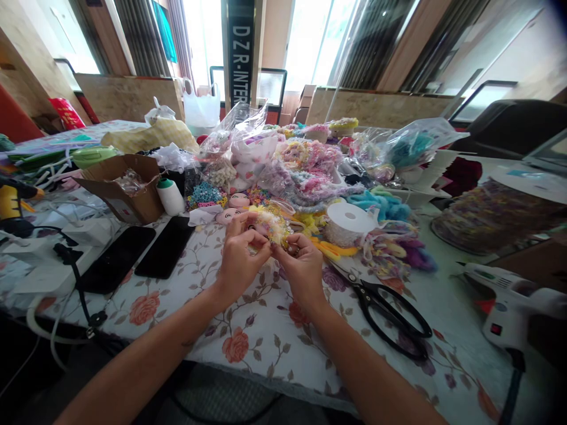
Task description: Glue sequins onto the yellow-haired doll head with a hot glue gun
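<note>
Above the near middle of the flowered tablecloth, I hold a small doll head (271, 226) covered in fluffy cream, yellow and pink yarn. My left hand (241, 252) is closed on its left side, thumb and fingers pinching near the lower edge. The fingers of my right hand (303, 264) are pinched at its lower right edge; any fine strand between the fingertips is too small to make out. Just behind my left hand lie bare doll faces (239, 199) with painted eyes. Yellow yarn (310, 222) is bunched behind the right hand.
Black-handled scissors (390, 313) lie to the right, before a white spool (349, 221). A glue gun (509, 301) is at far right, below a large yarn spool (491, 206). Two phones (166, 247), a cardboard box (121, 189) and power strips (48, 265) are left. Yarn heaps (310, 162) fill the back.
</note>
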A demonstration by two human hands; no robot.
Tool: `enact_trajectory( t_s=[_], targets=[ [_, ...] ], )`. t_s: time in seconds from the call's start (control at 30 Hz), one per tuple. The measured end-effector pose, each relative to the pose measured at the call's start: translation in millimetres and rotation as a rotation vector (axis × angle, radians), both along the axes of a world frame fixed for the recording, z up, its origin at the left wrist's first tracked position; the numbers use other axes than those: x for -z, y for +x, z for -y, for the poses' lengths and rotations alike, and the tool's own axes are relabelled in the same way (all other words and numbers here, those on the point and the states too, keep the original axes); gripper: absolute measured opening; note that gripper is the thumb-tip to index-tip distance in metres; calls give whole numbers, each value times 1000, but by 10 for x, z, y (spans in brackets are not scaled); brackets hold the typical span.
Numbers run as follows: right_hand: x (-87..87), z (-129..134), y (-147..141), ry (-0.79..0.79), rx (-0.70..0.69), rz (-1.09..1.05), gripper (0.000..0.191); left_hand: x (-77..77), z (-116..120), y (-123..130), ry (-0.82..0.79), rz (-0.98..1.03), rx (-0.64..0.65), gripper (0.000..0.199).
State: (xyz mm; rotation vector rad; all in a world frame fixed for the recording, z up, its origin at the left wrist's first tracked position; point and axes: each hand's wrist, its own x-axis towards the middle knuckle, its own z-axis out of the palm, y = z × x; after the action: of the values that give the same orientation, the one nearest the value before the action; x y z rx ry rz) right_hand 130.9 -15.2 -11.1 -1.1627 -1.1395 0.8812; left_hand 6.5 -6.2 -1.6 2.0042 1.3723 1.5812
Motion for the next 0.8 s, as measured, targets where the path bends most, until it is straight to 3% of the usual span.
enact_trajectory(
  t_s=[0.27, 0.8],
  targets=[
    [-33, 15, -14, -3, -25, 4, 26, 30, -17, -12, 35, 6, 5, 11],
    [-5, -11, 2, 40, 55, 38, 25, 17, 5, 20, 103, -59, -5, 13]
  ],
)
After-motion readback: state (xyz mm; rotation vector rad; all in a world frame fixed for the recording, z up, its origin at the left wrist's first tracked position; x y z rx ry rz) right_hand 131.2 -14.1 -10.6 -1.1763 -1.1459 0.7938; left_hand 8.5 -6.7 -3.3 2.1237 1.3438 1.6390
